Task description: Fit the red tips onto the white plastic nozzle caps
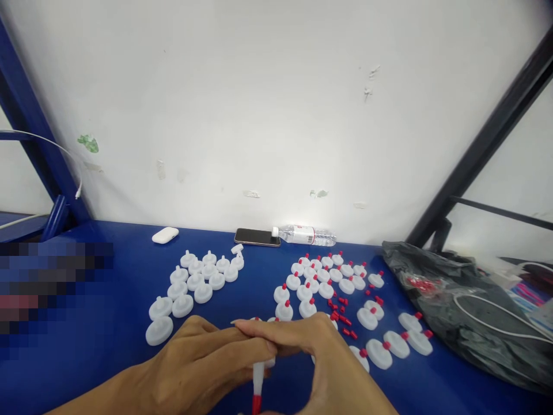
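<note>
Both hands meet at the bottom middle of the head view, around a white plastic nozzle lid (258,376) with a red tip cap (256,403) on its lower end. My left hand (194,357) is closed on the lid, its fingers reaching across and hiding most of the disc. My right hand (322,351) arches over from the other side, its index finger lying along the left fingers. The right thumb bends below, close to the red tip cap. Beyond my fingers, more lids are partly hidden.
Bare white lids (203,292) stand at left on the blue table (121,271). Red-capped lids (307,308) and loose red caps (344,319) lie at right. Behind are a white case (165,235), a phone (254,237) and a water bottle (306,235). A black bag (449,311) covers the right.
</note>
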`<act>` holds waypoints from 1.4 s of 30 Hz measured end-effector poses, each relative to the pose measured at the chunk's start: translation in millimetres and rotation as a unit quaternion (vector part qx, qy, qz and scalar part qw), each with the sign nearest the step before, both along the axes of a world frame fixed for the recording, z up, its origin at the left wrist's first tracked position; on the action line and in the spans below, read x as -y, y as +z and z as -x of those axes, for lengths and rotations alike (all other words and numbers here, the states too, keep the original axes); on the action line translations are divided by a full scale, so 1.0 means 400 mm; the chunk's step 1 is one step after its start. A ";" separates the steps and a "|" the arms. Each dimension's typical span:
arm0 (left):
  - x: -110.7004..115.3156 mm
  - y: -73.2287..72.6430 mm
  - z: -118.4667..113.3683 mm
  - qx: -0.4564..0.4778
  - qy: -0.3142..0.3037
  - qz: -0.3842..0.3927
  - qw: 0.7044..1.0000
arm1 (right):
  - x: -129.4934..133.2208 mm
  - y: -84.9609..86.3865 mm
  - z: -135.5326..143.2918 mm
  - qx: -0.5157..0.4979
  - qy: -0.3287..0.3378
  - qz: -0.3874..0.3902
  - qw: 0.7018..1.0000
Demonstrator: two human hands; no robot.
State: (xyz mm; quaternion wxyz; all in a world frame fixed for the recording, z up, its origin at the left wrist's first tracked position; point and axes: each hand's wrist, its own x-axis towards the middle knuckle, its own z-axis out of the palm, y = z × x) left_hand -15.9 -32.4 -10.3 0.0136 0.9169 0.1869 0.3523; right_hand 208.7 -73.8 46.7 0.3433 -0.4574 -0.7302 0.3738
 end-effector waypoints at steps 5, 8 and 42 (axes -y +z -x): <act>0.013 0.020 -0.011 0.003 0.009 0.031 0.999 | 0.008 -0.003 -0.010 -0.031 0.007 -0.001 0.999; 0.009 0.027 -0.015 0.014 0.012 0.019 1.000 | 0.008 -0.015 -0.014 -0.026 0.020 -0.011 0.999; -0.095 0.009 -0.019 -0.161 0.369 -0.177 0.898 | -0.091 -0.034 -0.552 0.294 -0.468 -0.066 0.831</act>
